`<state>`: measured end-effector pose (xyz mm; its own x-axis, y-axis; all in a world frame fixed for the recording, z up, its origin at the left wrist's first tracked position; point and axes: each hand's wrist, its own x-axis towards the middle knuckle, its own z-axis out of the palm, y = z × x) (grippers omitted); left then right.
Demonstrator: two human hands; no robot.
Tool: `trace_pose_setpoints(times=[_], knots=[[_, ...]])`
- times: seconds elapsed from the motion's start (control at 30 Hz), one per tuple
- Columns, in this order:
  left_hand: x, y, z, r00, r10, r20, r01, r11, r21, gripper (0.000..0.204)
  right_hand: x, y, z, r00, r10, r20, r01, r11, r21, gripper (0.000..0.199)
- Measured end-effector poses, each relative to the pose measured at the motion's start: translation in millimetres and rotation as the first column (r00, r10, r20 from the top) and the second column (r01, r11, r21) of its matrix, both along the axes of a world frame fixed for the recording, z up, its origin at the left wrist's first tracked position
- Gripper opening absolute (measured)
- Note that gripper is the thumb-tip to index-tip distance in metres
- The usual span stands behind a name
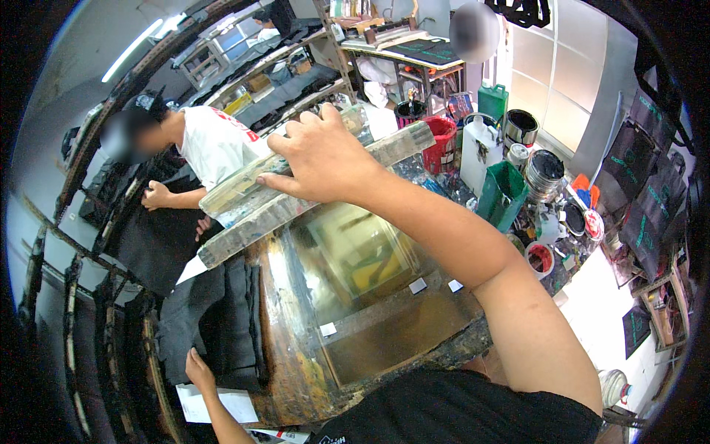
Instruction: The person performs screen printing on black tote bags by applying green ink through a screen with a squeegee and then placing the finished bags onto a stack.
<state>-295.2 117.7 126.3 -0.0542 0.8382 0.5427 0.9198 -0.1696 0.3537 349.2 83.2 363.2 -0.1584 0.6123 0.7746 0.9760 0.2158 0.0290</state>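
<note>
Left of the screen frame [355,296], your left hand [198,370] lies flat on the stack of black cloth [214,318], fingers spread, gripping nothing. At the frame's far edge, your right hand [322,159] has its grip closed over the squeegee [318,174]. The squeegee's long axis runs from lower left to upper right, across the frame, with your hand near its middle. Right of the frame, on the tabletop [592,296], a red bucket [442,144], a green jug [503,194] and open ink cans [545,174] stand well apart from your hands; one small tub [540,259] holds red ink.
</note>
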Motion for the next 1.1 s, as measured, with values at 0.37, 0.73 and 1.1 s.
trace_pose_setpoints(times=[0.37,0.73,1.1], knots=[[36.1,27.2,56.3,0.805,0.139,-0.577,0.0,0.972,0.234,0.041,-1.6,2.9,4.8,1.0,0.003,-0.007,-0.003,1.0,-0.015,0.06],[246.0,-9.8,47.9,0.848,-0.525,-0.071,0.513,0.847,-0.138,0.037,0.5,11.1,10.1,0.999,-0.035,0.017,0.035,0.999,-0.019,0.061],[505.9,-63.1,-77.2,0.65,-0.76,-0.012,0.709,0.612,-0.35,0.063,3.6,25.7,0.4,0.995,-0.015,0.096,0.001,0.989,0.148,0.059]])
